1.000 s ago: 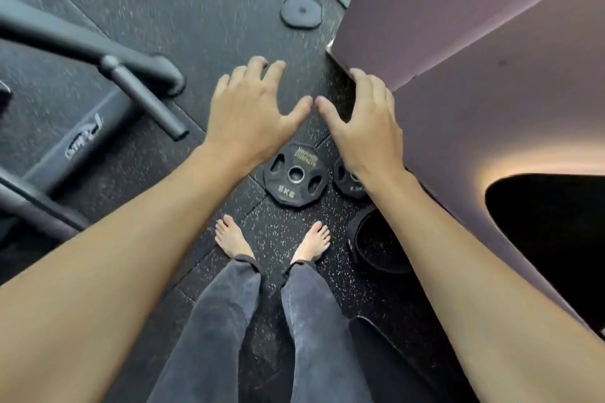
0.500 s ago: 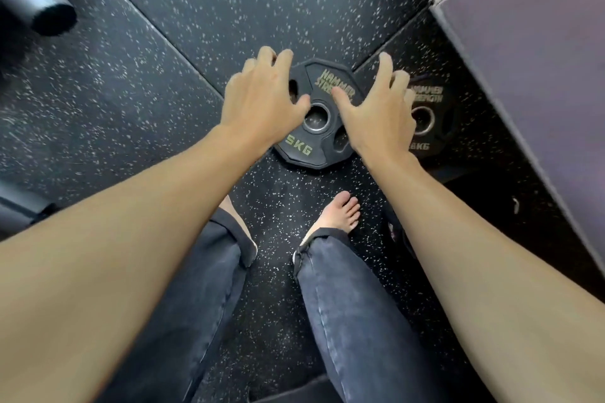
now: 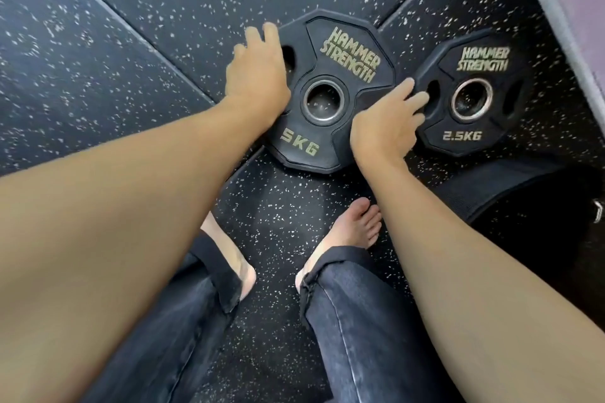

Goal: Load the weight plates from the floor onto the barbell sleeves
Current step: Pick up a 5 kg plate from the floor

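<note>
A black 5 kg plate (image 3: pixel 340 52) with gold Hammer Strength lettering lies flat on the speckled rubber floor. My left hand (image 3: pixel 257 75) covers its left rim, fingers curled by the grip hole. My right hand (image 3: pixel 384 123) sits on its right rim, and the fingertips dip into the gap beside a smaller 2.5 kg plate (image 3: pixel 474 134), which also lies flat just to the right. No barbell is in view.
A purple padded surface (image 3: pixel 576 3) rises at the top right, close behind the small plate. A black fabric object (image 3: pixel 537 206) lies on the floor at the right. My bare feet (image 3: pixel 353 232) stand just below the plates.
The camera has dropped closer to the floor. Both hands have come down from above the plates onto opposite rims of the 5 kg plate. The metal frame has left the view.
</note>
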